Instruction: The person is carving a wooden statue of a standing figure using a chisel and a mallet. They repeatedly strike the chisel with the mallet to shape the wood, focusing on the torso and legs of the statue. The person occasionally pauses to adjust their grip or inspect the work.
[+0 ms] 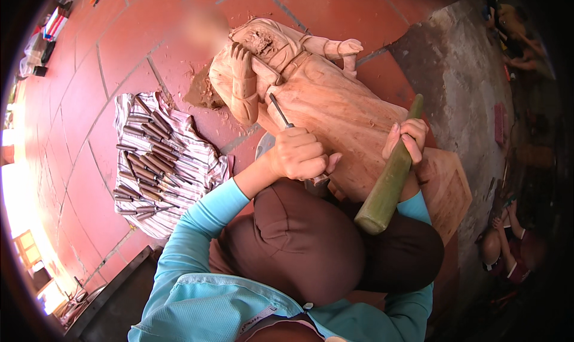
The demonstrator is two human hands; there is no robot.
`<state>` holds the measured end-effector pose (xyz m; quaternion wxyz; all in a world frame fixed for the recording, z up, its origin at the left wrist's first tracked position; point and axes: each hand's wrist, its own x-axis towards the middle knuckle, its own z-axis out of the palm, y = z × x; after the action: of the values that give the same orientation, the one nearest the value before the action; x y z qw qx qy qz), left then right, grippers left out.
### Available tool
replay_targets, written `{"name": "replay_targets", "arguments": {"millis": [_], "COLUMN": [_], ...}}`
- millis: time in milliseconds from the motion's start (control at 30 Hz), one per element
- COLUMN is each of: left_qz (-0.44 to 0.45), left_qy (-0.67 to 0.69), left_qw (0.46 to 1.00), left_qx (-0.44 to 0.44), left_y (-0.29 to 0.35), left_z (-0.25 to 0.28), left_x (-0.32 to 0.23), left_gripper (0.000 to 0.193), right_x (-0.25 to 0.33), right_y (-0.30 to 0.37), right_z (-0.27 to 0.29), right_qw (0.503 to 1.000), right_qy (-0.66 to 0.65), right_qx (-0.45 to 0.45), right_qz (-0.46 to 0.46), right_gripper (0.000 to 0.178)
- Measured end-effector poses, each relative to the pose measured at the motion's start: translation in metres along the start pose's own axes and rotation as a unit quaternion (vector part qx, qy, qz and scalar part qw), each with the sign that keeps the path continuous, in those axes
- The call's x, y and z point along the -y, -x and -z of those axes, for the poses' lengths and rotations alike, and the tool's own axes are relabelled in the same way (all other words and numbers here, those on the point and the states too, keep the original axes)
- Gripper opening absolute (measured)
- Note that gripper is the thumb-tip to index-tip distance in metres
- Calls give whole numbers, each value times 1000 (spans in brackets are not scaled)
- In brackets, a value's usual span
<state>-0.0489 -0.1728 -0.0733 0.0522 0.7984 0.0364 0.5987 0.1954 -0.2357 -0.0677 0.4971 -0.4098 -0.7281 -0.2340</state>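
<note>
My left hand [301,155] is closed round the handle of a carving chisel [278,110]. The thin metal blade points up and away, its tip at the carved robe just below the statue's forearm. A pale reddish wooden statue [341,118] of a robed figure lies on its back before me, its lower end on the right. My right hand [412,137] grips a green club-shaped mallet [382,199] by its narrower part. The thick end hangs down toward my knees, apart from the chisel. Part of the chisel's handle is hidden in my fist.
On the left, a striped cloth [203,156] bears several chisels [152,162] with brown handles. Wood shavings [206,91] lie beside the statue on red floor tiles [78,144]. A grey concrete strip [460,85] runs along the right. Another person [508,243] sits at the far right.
</note>
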Motion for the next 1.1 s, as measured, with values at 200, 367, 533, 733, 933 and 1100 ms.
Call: {"name": "replay_targets", "arguments": {"millis": [200, 367, 533, 733, 933, 1100], "left_qz": [-13, -8, 4, 10, 3, 8], "left_qy": [14, 7, 13, -30, 18, 20], "left_qw": [999, 1000, 1000, 990, 996, 997], "left_qx": [-26, -29, -25, 137, 85, 72], "left_y": [12, 18, 14, 2, 1, -3], "left_z": [-3, 0, 2, 27, 15, 14], "left_x": [4, 5, 6, -12, -4, -5], "left_gripper": [39, 39, 37, 40, 43, 44], "right_x": [7, 15, 8, 11, 11, 17], "right_y": [-4, -12, -7, -12, -9, -12], "right_z": [5, 8, -1, 4, 4, 7], "right_qw": [997, 977, 1000, 988, 990, 994], "right_qy": [54, 142, 12, 104, 93, 51], "right_qx": [62, 156, 6, 102, 95, 85], "right_qz": [-1, 38, 11, 58, 47, 40], "right_gripper": [48, 50, 45, 46, 48, 49]}}
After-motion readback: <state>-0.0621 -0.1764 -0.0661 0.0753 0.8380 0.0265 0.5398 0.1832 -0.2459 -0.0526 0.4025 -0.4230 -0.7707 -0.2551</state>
